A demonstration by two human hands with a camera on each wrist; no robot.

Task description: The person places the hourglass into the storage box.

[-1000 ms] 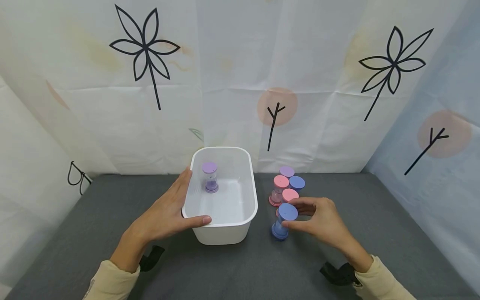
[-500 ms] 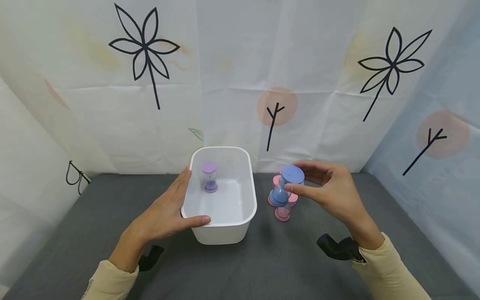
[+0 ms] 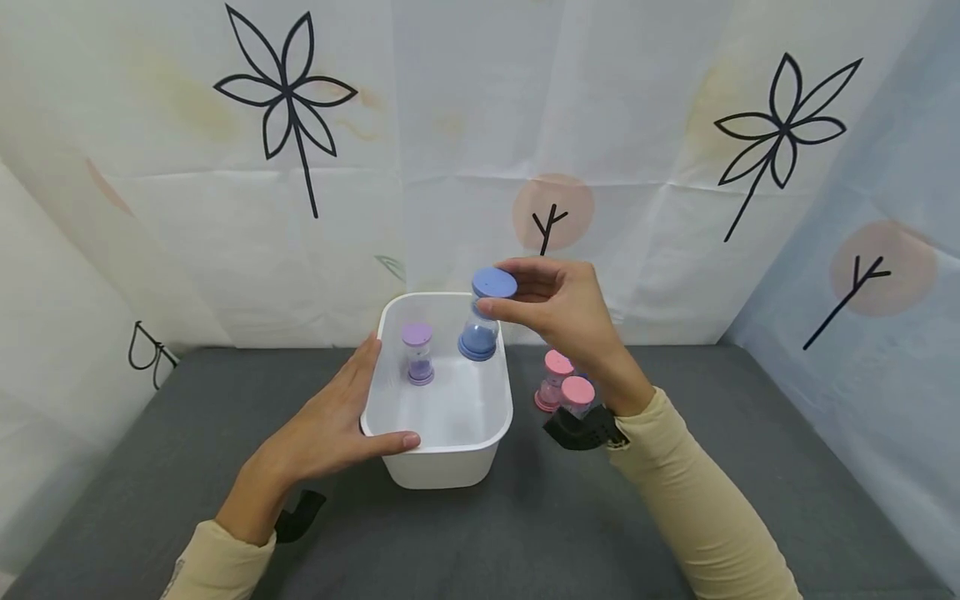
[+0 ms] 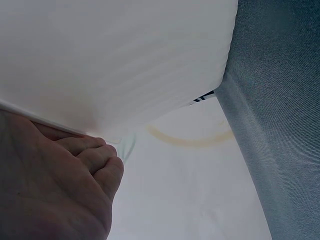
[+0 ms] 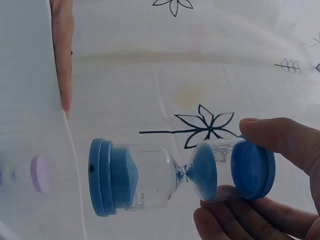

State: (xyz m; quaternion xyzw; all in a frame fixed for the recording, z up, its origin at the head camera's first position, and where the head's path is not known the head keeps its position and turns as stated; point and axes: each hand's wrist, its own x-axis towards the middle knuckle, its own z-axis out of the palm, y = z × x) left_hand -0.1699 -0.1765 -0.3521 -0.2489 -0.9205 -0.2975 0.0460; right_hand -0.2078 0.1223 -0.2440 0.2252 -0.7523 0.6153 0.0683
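A blue-capped hourglass (image 3: 477, 333) is pinched near its top cap between the thumb and fingers of my right hand (image 3: 558, 304). It is held slightly tilted, over the far right part of a white plastic bin (image 3: 442, 469). Blue sand shows in both of its bulbs in the right wrist view. My left hand (image 3: 333, 417) rests against the bin's near left corner, thumb lying along the front rim, fingers stretched along the outer left wall. Inside the bin, toward the left, a purple-capped hourglass (image 3: 418, 354) stands upright.
Right of the bin, pink-capped hourglasses (image 3: 555, 379) stand grouped on the dark grey tabletop (image 3: 465, 546), partly hidden by my right wrist and its black camera mount (image 3: 581, 429). A white printed cloth (image 3: 457, 150) hangs close behind the bin.
My right hand has lifted the blue hourglass from the group at the right and carried it leftward to over the bin. My left hand has stayed in place on the bin.
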